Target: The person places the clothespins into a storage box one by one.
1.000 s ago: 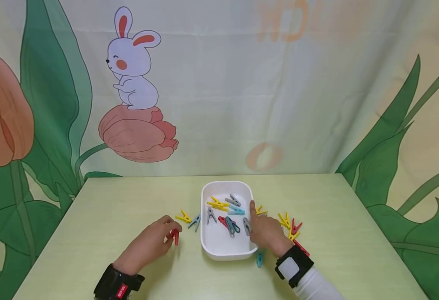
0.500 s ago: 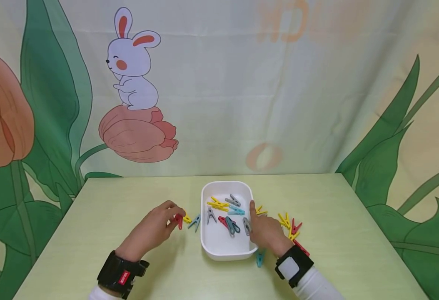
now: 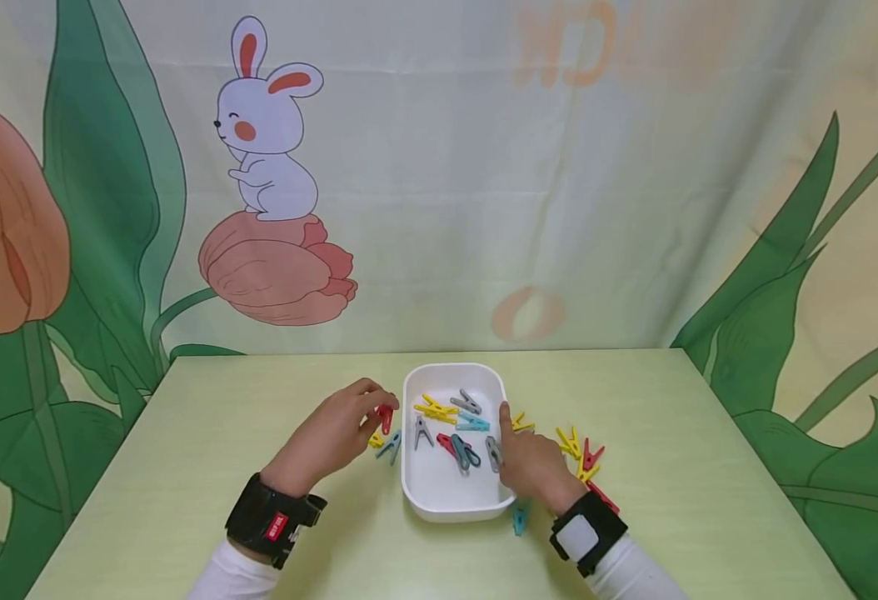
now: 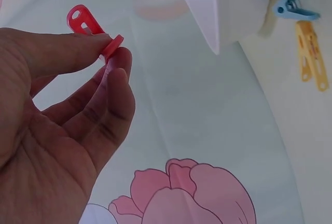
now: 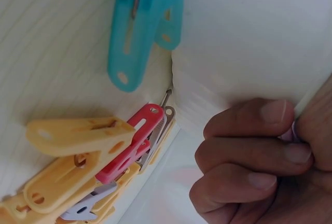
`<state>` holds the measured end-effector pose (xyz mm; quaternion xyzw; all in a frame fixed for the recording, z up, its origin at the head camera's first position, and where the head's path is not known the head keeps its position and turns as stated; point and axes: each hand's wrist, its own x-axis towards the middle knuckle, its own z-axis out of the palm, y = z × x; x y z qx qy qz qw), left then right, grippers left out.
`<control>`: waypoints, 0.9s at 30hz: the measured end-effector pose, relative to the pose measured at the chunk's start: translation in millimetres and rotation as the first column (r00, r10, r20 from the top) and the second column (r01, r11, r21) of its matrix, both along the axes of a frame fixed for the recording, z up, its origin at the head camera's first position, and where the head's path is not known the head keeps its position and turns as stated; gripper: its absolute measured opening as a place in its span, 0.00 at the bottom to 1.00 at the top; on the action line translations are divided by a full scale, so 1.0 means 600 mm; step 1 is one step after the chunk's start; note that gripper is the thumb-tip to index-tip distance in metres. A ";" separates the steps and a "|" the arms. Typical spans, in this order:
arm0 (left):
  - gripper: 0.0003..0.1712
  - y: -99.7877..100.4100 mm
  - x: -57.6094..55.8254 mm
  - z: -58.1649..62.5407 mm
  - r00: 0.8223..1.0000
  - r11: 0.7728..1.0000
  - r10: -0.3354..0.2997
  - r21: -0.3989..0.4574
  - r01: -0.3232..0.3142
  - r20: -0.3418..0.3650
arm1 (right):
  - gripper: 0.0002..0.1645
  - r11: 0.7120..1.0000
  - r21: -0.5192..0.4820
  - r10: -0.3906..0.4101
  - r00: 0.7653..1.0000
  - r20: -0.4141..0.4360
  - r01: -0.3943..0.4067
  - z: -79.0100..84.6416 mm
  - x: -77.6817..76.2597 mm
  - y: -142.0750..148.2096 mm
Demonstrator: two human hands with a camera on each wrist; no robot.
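My left hand (image 3: 330,437) pinches a red clothespin (image 3: 386,418) between thumb and fingertips, just outside the left wall of a white plastic basin (image 3: 457,501). The left wrist view shows the thumb pressing the red clothespin (image 4: 84,20) against the fingers, above the table. Inside the basin lie several clothespins in yellow, grey, blue and red. My right hand (image 3: 535,465) holds the basin's right rim, its index finger stretched along the edge. Three curled fingers (image 5: 244,154) show against the outer wall in the right wrist view.
Left of the basin lie a yellow clothespin (image 3: 375,439) and a blue clothespin (image 3: 390,447), partly near my left hand. On the right, several yellow and red clothespins (image 3: 591,454) are scattered, with a teal clothespin (image 3: 520,518) by the near right corner. A printed curtain (image 3: 424,208) hangs behind the table.
My left hand has carried the red clothespin right and away from me, over the yellow one, up to the basin's left side. My right hand and the basin have stayed in place.
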<state>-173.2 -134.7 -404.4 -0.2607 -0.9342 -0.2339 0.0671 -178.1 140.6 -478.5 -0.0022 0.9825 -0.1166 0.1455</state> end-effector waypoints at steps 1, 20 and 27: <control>0.15 0.005 -0.002 0.002 1.000 1.000 -0.003 0.002 0.003 0.005 | 0.56 1.000 -0.001 0.000 1.000 -0.001 0.000 0.000 0.000 0.000; 0.16 0.086 -0.037 0.006 0.993 1.000 -0.029 -0.008 0.030 0.112 | 0.56 0.999 -0.035 -0.026 0.999 0.019 0.027 -0.005 0.000 0.002; 0.17 0.107 -0.063 0.012 0.994 0.999 -0.045 0.008 0.044 0.095 | 0.57 0.998 -0.049 -0.033 0.999 0.026 0.034 -0.003 0.001 0.002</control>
